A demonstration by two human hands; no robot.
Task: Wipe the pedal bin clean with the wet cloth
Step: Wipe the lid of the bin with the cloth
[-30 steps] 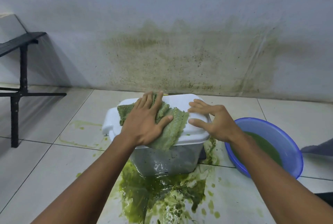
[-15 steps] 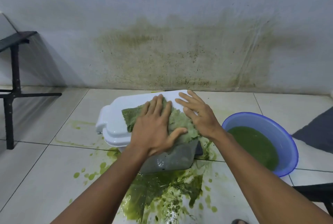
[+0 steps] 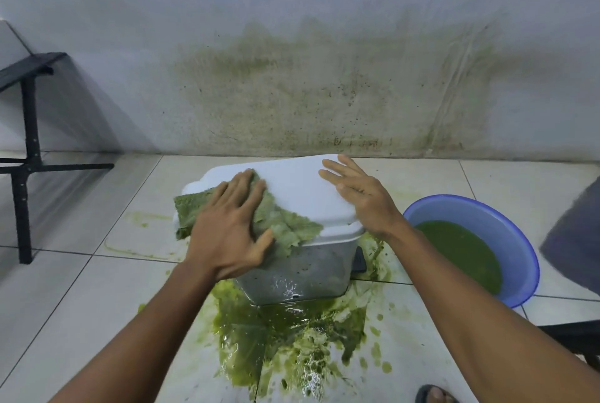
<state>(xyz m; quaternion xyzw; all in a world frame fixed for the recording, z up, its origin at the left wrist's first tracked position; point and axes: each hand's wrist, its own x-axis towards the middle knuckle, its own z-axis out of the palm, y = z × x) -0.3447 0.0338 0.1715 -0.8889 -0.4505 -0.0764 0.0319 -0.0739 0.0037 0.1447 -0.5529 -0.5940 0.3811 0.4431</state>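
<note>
Green-soaked wet cloth (image 3: 285, 227) lies spread over the near-left part of the white lid (image 3: 302, 188) of the pedal bin (image 3: 302, 269), one corner hanging over the lid's front edge. Left hand (image 3: 227, 234) lies flat on the cloth, fingers straight and splayed, pressing, not gripping. Right hand (image 3: 360, 201) is likewise released: fingers straight, palm resting on the lid's right side, clear of the cloth.

Bin stands on the tiled floor (image 3: 81, 289) near the stained wall (image 3: 324, 104). Its grey body is wet and speckled, and the black pedal (image 3: 359, 259) shows at lower right. Green puddle (image 3: 285, 337) spreads from the bin's base toward the camera. Blue basin (image 3: 480, 212) of green liquid sits just right of the bin. Black metal frame (image 3: 31, 110) stands far left.
</note>
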